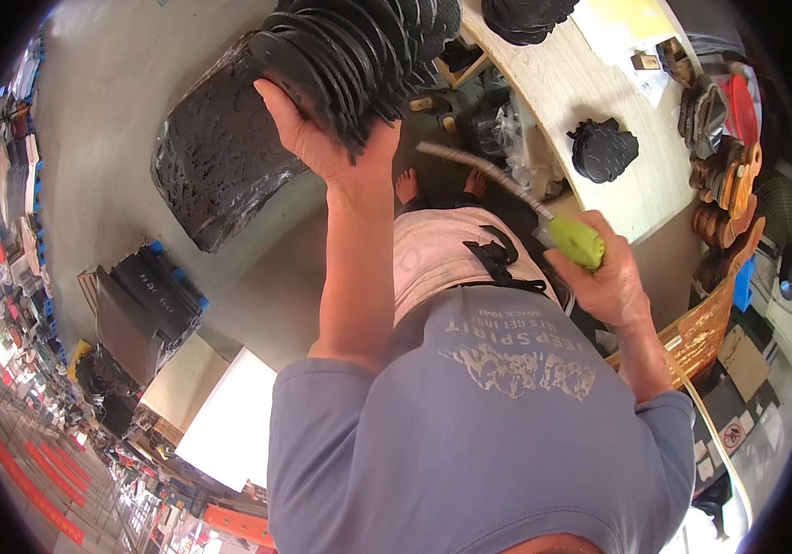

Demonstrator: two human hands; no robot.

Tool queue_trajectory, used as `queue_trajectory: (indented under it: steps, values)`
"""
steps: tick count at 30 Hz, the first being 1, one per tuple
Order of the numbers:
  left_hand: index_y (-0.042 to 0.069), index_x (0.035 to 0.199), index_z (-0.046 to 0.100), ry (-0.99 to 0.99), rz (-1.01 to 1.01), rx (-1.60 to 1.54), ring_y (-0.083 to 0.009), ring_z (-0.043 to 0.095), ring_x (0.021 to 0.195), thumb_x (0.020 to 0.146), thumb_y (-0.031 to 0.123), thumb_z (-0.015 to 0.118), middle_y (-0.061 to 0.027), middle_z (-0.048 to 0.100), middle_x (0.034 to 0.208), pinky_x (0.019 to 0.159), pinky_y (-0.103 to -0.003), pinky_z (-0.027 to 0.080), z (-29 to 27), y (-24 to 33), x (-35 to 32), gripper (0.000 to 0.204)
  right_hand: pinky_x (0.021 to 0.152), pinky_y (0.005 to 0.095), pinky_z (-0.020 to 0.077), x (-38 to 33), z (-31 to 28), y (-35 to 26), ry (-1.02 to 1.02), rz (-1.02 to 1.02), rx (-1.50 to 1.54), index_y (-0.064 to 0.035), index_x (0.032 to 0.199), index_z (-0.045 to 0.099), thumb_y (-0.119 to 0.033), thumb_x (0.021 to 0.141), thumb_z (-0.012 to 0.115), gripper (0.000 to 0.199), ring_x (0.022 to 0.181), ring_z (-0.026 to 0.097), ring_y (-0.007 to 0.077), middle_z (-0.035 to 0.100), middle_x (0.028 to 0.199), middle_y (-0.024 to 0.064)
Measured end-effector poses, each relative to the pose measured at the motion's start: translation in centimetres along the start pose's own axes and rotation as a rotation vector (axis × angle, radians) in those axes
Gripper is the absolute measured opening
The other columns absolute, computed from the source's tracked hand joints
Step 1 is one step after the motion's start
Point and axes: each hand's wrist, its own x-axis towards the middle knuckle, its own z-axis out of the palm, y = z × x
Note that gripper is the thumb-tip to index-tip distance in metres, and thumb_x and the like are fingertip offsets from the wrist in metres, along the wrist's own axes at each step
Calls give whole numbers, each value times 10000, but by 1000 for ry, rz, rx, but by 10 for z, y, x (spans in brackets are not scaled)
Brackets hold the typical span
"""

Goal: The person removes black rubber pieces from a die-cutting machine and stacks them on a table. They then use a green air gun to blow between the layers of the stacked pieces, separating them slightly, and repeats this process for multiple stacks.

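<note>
My left hand is closed around the lower end of a thick stack of black shoe soles, its thumb along one side. The soles are fanned out a little, and their edges look ragged. In my right hand is a tool with a lime-green handle and a long, thin, slightly curved blade. Its fingers wrap around the handle, and the blade points up and left, apart from the soles. Its exact kind does not show. Nearest to it on the right stands a pale worktable.
On the table lie two more black piles, one nearer and one farther. A big dark wrapped block stands on the floor at the left, with dark sheets nearer. Brown, sole-shaped pieces are stacked beyond the table's right edge.
</note>
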Motion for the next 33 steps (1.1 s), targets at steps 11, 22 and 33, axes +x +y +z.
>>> queue_trajectory:
  steps: [11, 22, 33]
  values:
    - [159, 1517, 471, 163, 88, 396, -349, 460, 1396, 976, 628, 546, -95, 485, 1522, 1051, -676, 452, 1, 0, -16, 720, 749, 379, 533, 1, -14, 2, -72, 18, 25, -71, 1185, 593, -146, 901, 776, 346, 837, 693, 290, 712, 919, 132]
    - [-14, 1447, 491, -82, -7, 438, -395, 549, 1316, 1061, 582, 360, -208, 566, 1413, 1109, -601, 467, -29, 5, -16, 721, 755, 307, 512, -4, -43, 16, 40, 113, 187, -49, 1166, 603, -72, 886, 785, 335, 827, 618, 129, 651, 874, 8]
    - [13, 1518, 397, -174, -220, 552, -424, 511, 1330, 848, 574, 713, -197, 487, 1479, 1106, -591, 461, -50, 18, -17, 929, 745, 319, 506, 1, -61, 26, -88, 150, 251, -40, 1158, 613, -63, 884, 781, 323, 795, 596, 134, 668, 876, 48]
